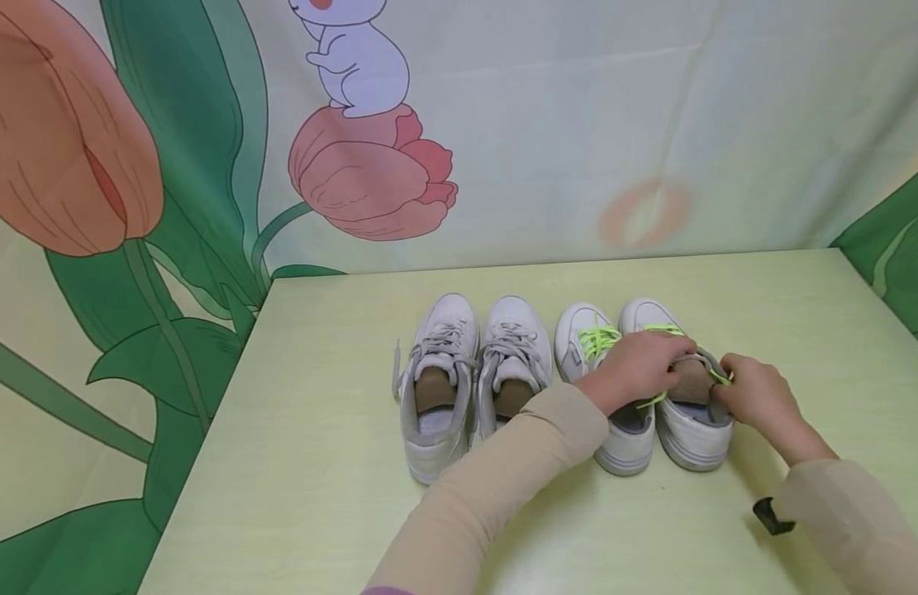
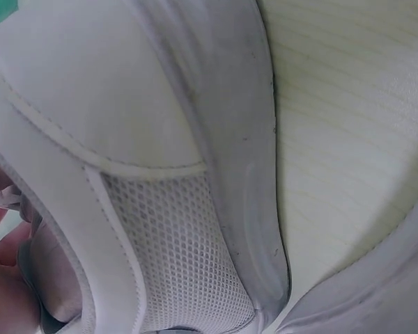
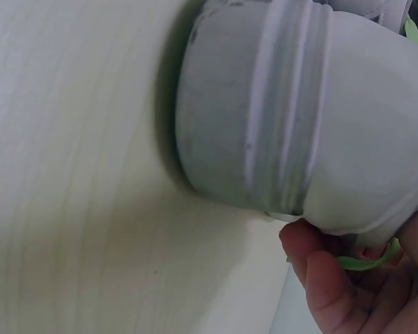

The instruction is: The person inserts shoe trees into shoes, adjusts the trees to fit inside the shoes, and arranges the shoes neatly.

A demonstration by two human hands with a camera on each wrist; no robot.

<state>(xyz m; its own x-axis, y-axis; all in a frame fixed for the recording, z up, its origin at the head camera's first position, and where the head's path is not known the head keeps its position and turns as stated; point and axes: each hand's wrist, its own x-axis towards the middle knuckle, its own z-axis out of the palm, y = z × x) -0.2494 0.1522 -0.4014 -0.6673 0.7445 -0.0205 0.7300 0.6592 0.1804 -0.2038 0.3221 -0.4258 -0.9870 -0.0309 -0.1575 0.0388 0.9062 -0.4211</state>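
Two white sneakers with yellow-green laces stand side by side, toes away from me. My left hand (image 1: 640,368) reaches across the left one (image 1: 625,450) and is curled at the opening of the right sneaker (image 1: 692,442), beside its brown tongue (image 1: 691,382). A yellow-green lace end (image 1: 652,402) hangs below that hand; its fingertips are partly hidden. On the other side of the opening, my right hand (image 1: 759,392) pinches a yellow-green shoelace (image 3: 366,264) close to the collar. The left wrist view shows a white shoe side with a mesh panel (image 2: 177,240) up close.
Left of them stands another pair of white sneakers with grey laces, one shoe (image 1: 439,413) outermost and the other (image 1: 514,330) partly behind my left sleeve (image 1: 496,496). All rest on a pale yellow-green table (image 1: 295,463). A printed cloth (image 1: 533,132) hangs behind its far edge.
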